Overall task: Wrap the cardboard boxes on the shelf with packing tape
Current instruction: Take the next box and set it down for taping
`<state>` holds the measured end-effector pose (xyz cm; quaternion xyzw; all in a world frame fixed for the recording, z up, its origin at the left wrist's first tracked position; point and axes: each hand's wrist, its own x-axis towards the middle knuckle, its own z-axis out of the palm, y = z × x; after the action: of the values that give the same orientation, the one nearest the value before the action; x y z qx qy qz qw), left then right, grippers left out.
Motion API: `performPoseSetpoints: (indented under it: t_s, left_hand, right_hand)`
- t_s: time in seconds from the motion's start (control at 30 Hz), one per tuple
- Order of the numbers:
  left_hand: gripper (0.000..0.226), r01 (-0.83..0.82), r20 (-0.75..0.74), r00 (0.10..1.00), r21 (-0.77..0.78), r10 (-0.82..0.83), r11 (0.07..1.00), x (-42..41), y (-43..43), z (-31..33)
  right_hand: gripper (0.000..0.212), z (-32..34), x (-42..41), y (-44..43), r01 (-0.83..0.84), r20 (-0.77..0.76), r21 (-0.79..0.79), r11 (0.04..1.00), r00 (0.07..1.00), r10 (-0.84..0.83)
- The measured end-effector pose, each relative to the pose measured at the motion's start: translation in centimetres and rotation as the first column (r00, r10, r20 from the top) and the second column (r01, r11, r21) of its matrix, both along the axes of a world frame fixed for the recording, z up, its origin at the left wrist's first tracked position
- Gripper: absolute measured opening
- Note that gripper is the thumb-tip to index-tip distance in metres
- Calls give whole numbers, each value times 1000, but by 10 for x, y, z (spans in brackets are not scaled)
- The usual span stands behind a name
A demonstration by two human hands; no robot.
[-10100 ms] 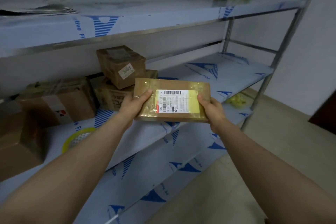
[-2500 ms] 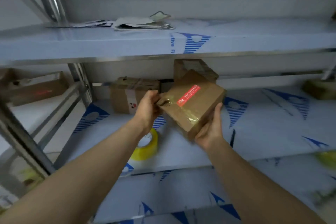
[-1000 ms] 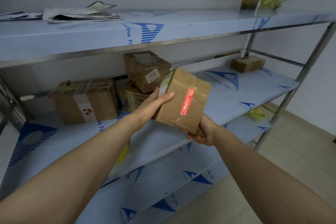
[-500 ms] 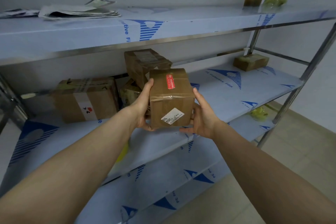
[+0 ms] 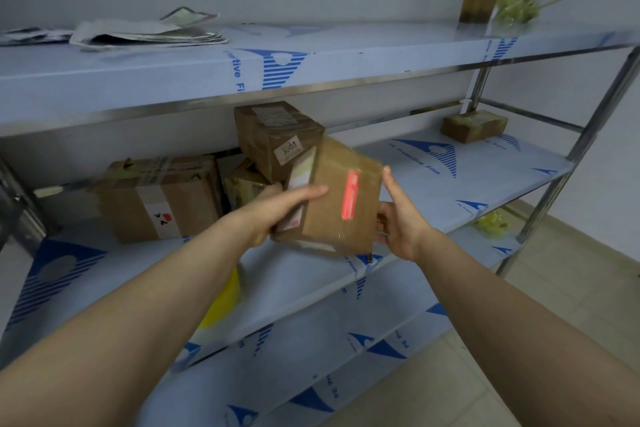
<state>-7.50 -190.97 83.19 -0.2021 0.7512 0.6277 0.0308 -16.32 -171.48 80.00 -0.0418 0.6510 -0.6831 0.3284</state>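
— Where's the cardboard box (image 5: 339, 211)?
— Held up and tilted over the front edge of the middle shelf (image 5: 450, 180), with a red sticker (image 5: 349, 196) on the face toward the camera. It's slightly blurred.
— And the hands?
— The left hand (image 5: 277, 210) grips its left side, wrapped across the face with the pale label. The right hand (image 5: 398, 218) holds the right side, thumb straight up along the edge, fingers curled in behind.
— What's around it?
— Just behind, the box labelled 3003 (image 5: 277, 135) sits on another box (image 5: 244, 184) near the shelf's back edge. A large box (image 5: 162, 198) stands to their left, and a small box (image 5: 474, 125) lies at the back right corner. A yellow tape roll (image 5: 225, 298) shows near the front edge, partly hidden by the left forearm.
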Motion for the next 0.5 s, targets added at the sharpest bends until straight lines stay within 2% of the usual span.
performPoseSetpoints:
  t_s: [0.07, 0.17, 0.23, 0.3, 0.33, 0.4, 0.5]
  left_hand:
    - [132, 32, -69, 996, -321, -57, 946, -1, 0, -10]
    - [153, 12, -155, 971, -726, -180, 688, 6, 0, -21]
    - [157, -36, -188, 951, -857, -247, 515, 11, -3, -28]
    - [154, -43, -183, 940, -902, -289, 430, 14, -9, -36]
    - [152, -52, -205, 930, -896, -306, 441, 15, -12, -38]
    - [137, -102, -315, 892, -839, -324, 534, 18, -18, -43]
    - [89, -135, -426, 863, -712, -272, 689, 25, -27, -54]
  right_hand:
    - [88, -4, 0, 2, 67, 93, -106, 992, 994, -57]
    - [82, -6, 1, 5, 141, 239, -194, 971, 967, -93]
    - [77, -4, 5, 2, 124, 289, -195, 973, 955, -64]
    - [60, -6, 9, -2, 103, 286, -177, 979, 957, -49]
    - [52, -10, 11, -4, 111, 277, -190, 975, 959, -55]
    - [39, -19, 15, -7, 136, 260, -245, 960, 963, -70]
    - [27, -34, 21, -9, 113, 232, -338, 934, 972, -34]
